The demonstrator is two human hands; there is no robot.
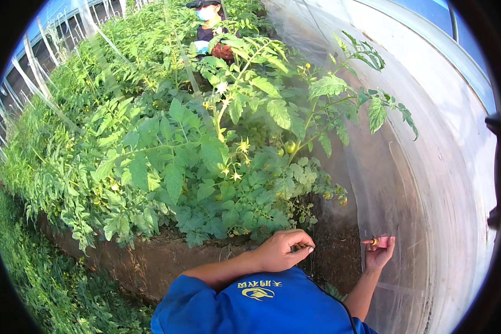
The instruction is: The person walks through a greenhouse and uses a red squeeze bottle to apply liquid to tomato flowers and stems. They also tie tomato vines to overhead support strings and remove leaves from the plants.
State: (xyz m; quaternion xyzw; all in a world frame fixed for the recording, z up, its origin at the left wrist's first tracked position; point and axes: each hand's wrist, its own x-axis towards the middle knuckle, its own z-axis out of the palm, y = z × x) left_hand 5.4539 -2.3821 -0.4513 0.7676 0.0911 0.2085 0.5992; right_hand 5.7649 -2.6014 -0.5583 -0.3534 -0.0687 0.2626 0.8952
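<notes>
My right hand (379, 255) grips a small pink squeeze bottle (383, 241) with a yellow collar and a thin red nozzle pointing left. It is held out to the right, in front of the clear plastic film. Across my chest, my left hand (280, 251) is curled, its thumb close to the fingertips, and nothing shows in it. Beyond that hand grow tomato plants (234, 196) with compound leaves. A cluster of yellow tomato flowers (242, 148) hangs near the middle. Small green tomatoes (290, 147) sit on a stem to its right.
Clear plastic film (394, 200) curves along my right side beside a pale wall (446, 137). A bare soil bank (146, 259) runs below the plants. Another person (211, 29) in a mask and dark visor stands among the far plants. White strings (46, 96) hang at the left.
</notes>
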